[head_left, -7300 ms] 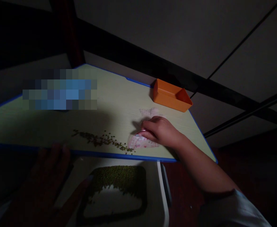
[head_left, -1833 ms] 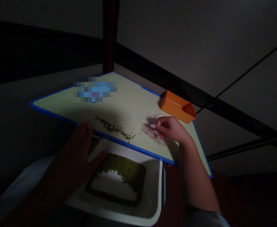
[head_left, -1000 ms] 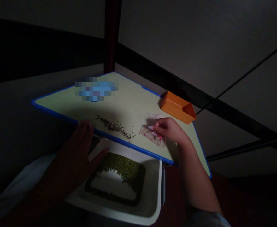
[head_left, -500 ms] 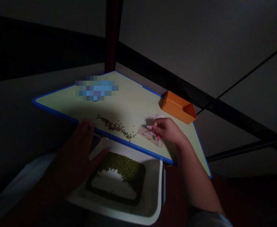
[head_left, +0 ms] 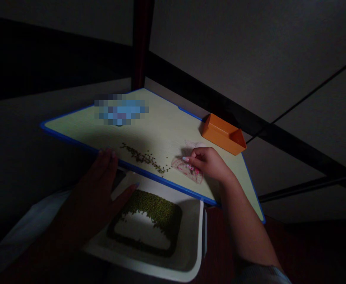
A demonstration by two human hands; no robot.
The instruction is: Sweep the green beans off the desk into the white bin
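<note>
My right hand [head_left: 210, 161] is closed in a pinch over the pale board [head_left: 161, 126] with a blue rim. Its fingers are on a see-through pink half-round piece [head_left: 185, 171] that looks like a protractor, printed with red and pink marks. To its left, green beans [head_left: 145, 157] lie in a loose strip along the near edge. My left hand [head_left: 102, 185] has its fingers stretched out at the board's near rim, thumb spread apart over a white tub [head_left: 198, 236]. More green beans [head_left: 158, 209] cover part of the tub's bottom.
An orange open box [head_left: 224, 136] stands at the board's far right edge. A blurred-out blue patch [head_left: 121, 112] lies at the far left of the board. Pale panels with dark bands rise behind, and white cloth [head_left: 22, 225] shows at lower left.
My right hand and the pink piece have shifted very slightly left. My left hand and the beans look the same.
</note>
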